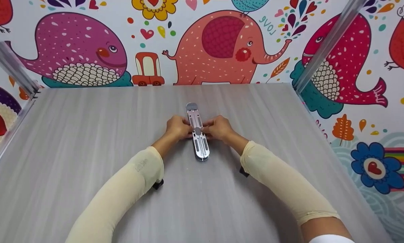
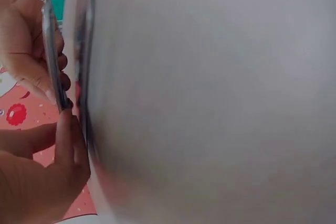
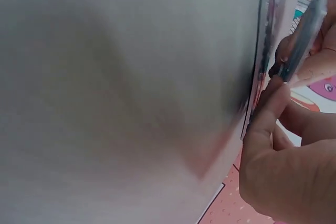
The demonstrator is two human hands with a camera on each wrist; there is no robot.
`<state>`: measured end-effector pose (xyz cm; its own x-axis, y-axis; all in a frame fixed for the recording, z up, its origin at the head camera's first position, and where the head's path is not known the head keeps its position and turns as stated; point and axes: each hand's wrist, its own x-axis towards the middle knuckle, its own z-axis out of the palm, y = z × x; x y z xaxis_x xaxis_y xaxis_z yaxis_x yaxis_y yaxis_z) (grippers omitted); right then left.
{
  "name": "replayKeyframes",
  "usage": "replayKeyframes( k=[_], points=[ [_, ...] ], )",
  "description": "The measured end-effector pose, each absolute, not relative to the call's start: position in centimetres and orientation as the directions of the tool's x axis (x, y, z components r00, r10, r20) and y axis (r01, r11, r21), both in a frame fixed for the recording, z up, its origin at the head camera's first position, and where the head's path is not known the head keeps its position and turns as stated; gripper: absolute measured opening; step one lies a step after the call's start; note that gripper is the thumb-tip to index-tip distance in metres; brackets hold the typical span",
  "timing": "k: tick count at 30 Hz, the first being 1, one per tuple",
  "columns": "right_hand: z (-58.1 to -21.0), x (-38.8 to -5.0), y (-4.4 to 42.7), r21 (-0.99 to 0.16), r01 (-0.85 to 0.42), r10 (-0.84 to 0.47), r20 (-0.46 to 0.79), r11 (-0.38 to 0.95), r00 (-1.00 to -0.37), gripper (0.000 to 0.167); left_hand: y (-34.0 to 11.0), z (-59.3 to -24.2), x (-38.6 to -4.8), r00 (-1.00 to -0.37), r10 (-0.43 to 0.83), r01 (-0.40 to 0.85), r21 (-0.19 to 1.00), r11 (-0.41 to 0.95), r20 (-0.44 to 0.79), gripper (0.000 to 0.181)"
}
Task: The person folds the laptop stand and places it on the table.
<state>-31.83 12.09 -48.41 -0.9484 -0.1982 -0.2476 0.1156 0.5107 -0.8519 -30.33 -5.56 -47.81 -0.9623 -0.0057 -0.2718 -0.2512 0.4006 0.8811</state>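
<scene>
A long, narrow silver metal piece with rounded ends, slots along its length and a round disc at its middle, perhaps a folding stand (image 1: 200, 145), lies lengthwise over the table. My left hand (image 1: 179, 127) pinches its left edge near the disc. From the opposite side my right hand (image 1: 218, 128) grips the right edge at about the same height. Side-on in the left wrist view, a thin upper bar (image 2: 51, 51) stands apart from a second bar (image 2: 88, 51) close to the tabletop. Some fingertips are hidden beneath the metal.
The grey wood-grain table (image 1: 70, 135) runs back to a wall (image 1: 272, 30) printed with cartoon animals. Metal posts (image 1: 326, 50) rise at the table's back corners. Cream sleeves (image 1: 120, 189) cover both forearms, with a small black piece (image 1: 158, 184) under each.
</scene>
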Motion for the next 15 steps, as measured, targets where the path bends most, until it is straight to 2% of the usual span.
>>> replayKeyframes(
  k=[5,9,12,15],
  points=[
    [-48.7,-31.2,12.4,-0.792,-0.051,-0.277,-0.151,0.608,-0.949,0.025,-5.4,-47.9,-29.8,-0.993,0.041,-0.067,0.798,0.599,-0.114,0.014],
    [-48.7,-30.6,12.9,-0.725,-0.170,-0.356,-0.111,0.668,-0.928,0.029,-5.4,-47.8,-29.1,-0.992,0.119,0.058,0.737,0.673,-0.030,0.003],
    [-48.8,-30.2,13.4,-0.671,-0.297,-0.449,-0.060,0.679,-0.891,0.033,-5.5,-47.8,-28.3,-0.981,0.193,0.137,0.693,0.708,-0.003,0.008],
    [-48.8,-29.6,14.1,-0.654,-0.399,-0.543,-0.020,0.642,-0.840,0.045,-5.7,-47.8,-27.3,-0.965,0.263,0.200,0.611,0.766,-0.015,0.026]
  ],
)
